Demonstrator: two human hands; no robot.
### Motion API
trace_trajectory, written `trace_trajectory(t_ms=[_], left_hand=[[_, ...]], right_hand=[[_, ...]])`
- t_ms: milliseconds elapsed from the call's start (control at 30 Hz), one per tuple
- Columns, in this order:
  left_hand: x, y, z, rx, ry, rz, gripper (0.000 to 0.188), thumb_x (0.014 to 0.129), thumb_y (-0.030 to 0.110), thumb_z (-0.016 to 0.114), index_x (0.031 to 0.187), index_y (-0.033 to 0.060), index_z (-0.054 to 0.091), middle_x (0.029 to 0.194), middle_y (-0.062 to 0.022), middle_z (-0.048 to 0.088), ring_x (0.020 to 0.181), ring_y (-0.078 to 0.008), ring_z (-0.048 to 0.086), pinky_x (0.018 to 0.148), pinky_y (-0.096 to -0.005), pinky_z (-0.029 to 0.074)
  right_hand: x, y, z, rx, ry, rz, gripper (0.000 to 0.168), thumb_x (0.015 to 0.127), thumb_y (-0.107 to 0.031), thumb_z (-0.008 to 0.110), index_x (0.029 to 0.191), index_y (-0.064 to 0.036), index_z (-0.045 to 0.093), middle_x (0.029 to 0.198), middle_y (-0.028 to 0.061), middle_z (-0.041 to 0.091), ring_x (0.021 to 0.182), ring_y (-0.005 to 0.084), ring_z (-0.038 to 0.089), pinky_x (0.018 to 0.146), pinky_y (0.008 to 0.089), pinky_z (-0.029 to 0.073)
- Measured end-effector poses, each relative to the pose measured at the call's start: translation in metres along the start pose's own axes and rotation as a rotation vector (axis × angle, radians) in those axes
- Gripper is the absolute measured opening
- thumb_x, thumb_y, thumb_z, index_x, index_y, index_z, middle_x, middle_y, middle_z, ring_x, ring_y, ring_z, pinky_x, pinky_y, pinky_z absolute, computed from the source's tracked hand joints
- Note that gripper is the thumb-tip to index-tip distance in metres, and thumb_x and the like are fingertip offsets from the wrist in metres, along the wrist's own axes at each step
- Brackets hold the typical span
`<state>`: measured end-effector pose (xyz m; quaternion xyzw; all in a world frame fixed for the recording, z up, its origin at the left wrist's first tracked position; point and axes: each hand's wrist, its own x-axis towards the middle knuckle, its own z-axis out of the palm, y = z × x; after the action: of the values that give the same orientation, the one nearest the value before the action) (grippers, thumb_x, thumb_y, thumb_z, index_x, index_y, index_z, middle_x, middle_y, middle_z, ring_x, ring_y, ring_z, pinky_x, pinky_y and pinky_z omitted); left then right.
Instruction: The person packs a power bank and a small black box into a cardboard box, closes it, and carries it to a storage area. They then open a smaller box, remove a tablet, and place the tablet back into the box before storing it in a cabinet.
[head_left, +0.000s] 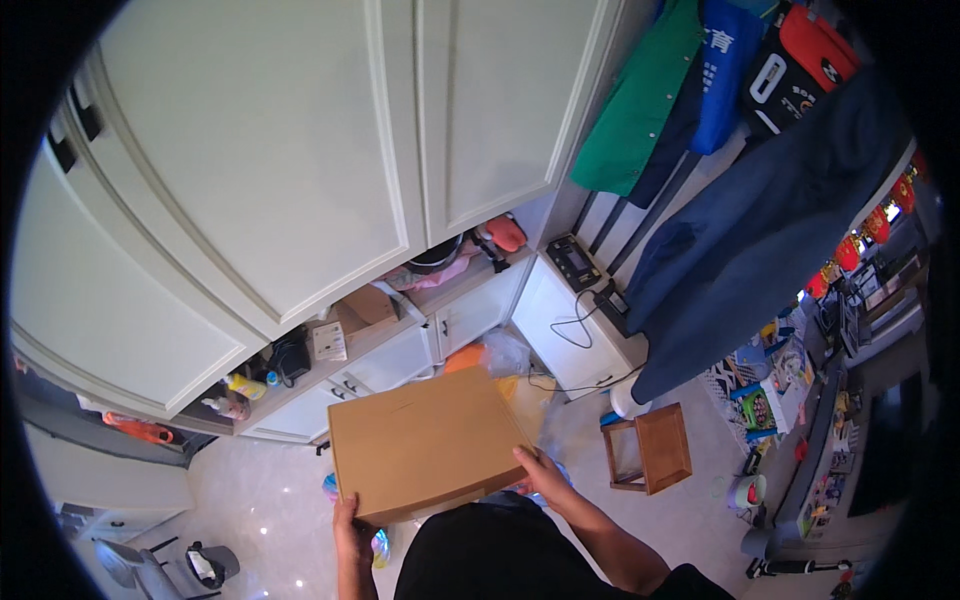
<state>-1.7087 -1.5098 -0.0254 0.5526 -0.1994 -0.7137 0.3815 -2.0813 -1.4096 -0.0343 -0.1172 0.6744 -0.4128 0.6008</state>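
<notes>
A closed brown cardboard box (427, 442) is held up in front of my body, above the floor. My left hand (351, 525) grips its near left corner, thumb on the top face. At the near right corner, my right hand (541, 474) holds the box with its thumb along the edge and its fingers mostly hidden below. Behind the box stand white cabinets (480, 307) with an open shelf niche that bears a smaller open carton (367, 307), a black bag (289, 354) and a yellow bottle (246, 386). What lies directly under the box is hidden.
A wooden stool (663, 450) stands on the floor to the right. Plastic bags (506, 352) lie by the cabinet's foot. A white side cabinet (566, 322) carries a device with a cable. Dark blue clothing (750, 217) hangs at right. A waste bin (217, 564) stands lower left.
</notes>
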Motion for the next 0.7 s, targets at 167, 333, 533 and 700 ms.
trace_trajectory(t_ms=[167,333,533,700], left_hand=[[0.004,0.013,0.008,0.044,-0.069,-0.003,0.063,0.096,0.040,0.063,0.150,0.0107,0.047,0.138,-0.0129,0.060,0.123,-0.0313,0.060,0.090,-0.0487,0.054],[0.019,0.008,0.009,0.110,-0.096,-0.040,0.064,0.096,0.042,0.061,0.150,0.0109,0.048,0.135,-0.0120,0.061,0.119,-0.0289,0.061,0.086,-0.0461,0.054],[0.028,0.003,0.038,0.127,-0.194,-0.038,0.063,0.096,0.043,0.062,0.149,0.0120,0.050,0.136,-0.0123,0.061,0.124,-0.0289,0.059,0.092,-0.0512,0.052],[0.027,0.006,0.075,0.156,-0.148,-0.030,0.060,0.097,0.039,0.062,0.149,0.0096,0.049,0.137,-0.0133,0.061,0.122,-0.0309,0.061,0.094,-0.0513,0.053]], right_hand=[[-0.016,0.010,0.008,0.102,0.043,-0.030,0.070,0.099,-0.060,0.062,0.146,-0.010,0.049,0.118,0.0075,0.068,0.083,0.0166,0.071,0.063,0.0270,0.055],[-0.027,0.020,0.002,0.145,0.097,-0.026,0.069,0.099,-0.060,0.062,0.146,-0.011,0.050,0.118,0.0068,0.068,0.084,0.0152,0.071,0.067,0.0262,0.055],[-0.032,0.012,-0.017,0.185,0.131,0.008,0.064,0.103,-0.059,0.057,0.145,-0.012,0.052,0.123,0.0065,0.067,0.097,0.0177,0.069,0.076,0.0320,0.056],[-0.004,0.014,-0.045,0.241,0.085,0.028,0.065,0.102,-0.059,0.058,0.147,-0.012,0.051,0.126,0.0065,0.066,0.100,0.0169,0.067,0.078,0.0323,0.055]])
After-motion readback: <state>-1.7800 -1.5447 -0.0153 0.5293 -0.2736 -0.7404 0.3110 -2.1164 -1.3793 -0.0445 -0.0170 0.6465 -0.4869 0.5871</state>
